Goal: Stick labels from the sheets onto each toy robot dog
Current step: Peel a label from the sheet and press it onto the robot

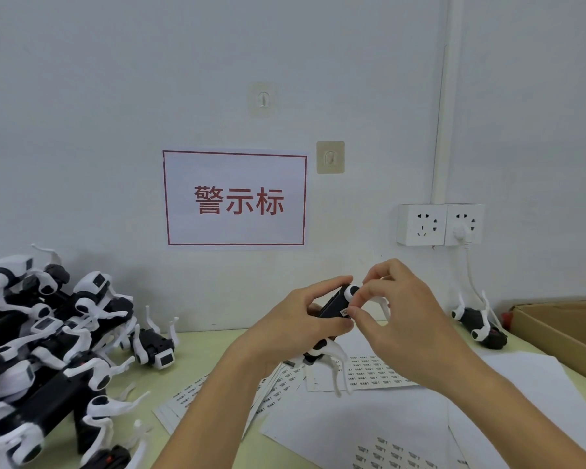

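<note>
My left hand (298, 319) grips a black and white toy robot dog (332, 308), held up above the table with its white legs hanging down. My right hand (396, 309) is on the same dog, its thumb and forefinger pinching a small white label (345, 312) against the dog's black body. Label sheets (372, 370) with rows of small printed labels lie on the table under my hands. More sheets (190, 397) fan out to the left and another (396, 451) lies near the front.
A pile of toy robot dogs (38, 350) fills the left side, one dog (153, 346) lying just apart from it. Another dog (481, 324) lies on its back at the right by an open cardboard box (562, 330). A wall socket (440, 225) with a plugged cable is behind.
</note>
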